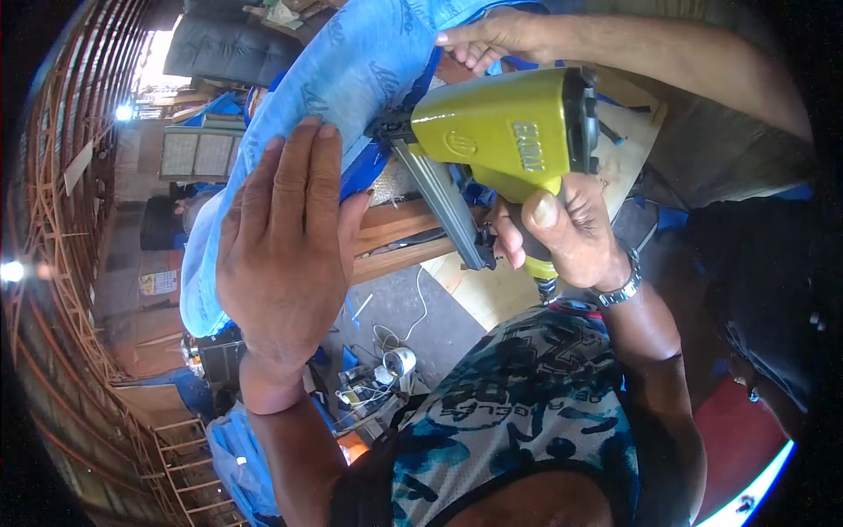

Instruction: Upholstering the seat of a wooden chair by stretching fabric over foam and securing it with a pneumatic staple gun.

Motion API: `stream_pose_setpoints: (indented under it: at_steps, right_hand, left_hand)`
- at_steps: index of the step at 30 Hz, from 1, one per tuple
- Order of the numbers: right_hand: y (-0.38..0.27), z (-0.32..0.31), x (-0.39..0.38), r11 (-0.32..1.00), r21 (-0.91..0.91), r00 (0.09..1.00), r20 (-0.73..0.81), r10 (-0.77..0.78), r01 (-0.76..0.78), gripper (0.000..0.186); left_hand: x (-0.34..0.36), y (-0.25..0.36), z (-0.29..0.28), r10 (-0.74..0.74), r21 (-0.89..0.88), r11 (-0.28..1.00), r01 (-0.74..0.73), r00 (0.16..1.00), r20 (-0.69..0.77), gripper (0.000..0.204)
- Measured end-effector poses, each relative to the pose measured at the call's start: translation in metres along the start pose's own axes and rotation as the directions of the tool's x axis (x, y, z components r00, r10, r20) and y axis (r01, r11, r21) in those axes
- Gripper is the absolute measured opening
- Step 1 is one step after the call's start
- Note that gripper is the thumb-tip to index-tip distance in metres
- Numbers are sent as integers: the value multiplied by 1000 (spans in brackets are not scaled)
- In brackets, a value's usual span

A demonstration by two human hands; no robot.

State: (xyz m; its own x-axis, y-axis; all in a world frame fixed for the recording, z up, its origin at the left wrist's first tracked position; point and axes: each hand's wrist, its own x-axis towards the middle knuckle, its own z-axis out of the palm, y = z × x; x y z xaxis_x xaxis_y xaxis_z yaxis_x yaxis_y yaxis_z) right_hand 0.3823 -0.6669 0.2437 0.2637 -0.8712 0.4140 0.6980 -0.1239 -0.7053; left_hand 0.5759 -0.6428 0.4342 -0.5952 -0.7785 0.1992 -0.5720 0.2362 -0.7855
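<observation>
The fingers of your right hand (571,233) clamp the nail gun (492,127), just right of the blue fabric (351,79); it looks heavy and rigid, best held by its grip (532,246). Your left hand (285,237) lies flat on that soft-looking fabric, fingers nearly together

Your right hand (575,230) grips a yellow-green nail gun (492,123) with a long grey magazine (443,204), its front end beside the light-blue printed fabric (356,75). Your left hand (285,246) lies flat on that fabric; a co-worker's hand (492,37) touches it.
</observation>
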Motion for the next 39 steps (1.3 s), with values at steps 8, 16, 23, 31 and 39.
stream_pose_setpoints:
  at_steps: [8,16,23,31,39]
  right_hand:
    - [-12,6,8,999,-54,1000,-10,1,-1,38]
    - [-1,16,0,980,-183,994,-80,69,-83,39]
    - [24,10,3,998,61,1000,-28,5,-3,45]
    - [27,15,2,999,49,1000,18,-12,11,46]
    - [11,28,-4,997,-62,997,-55,-55,51,44]
  left_hand:
    - [6,-5,-4,-28,-40,999,29,999,41,56]
    - [-3,3,8,2,-72,997,1,999,45,59]
    - [-13,-24,-10,-66,-276,954,114,982,176,82]
    - [-21,-37,-10,-76,-437,880,185,964,254,95]
    - [-21,-34,-7,-23,-381,920,87,985,171,88]
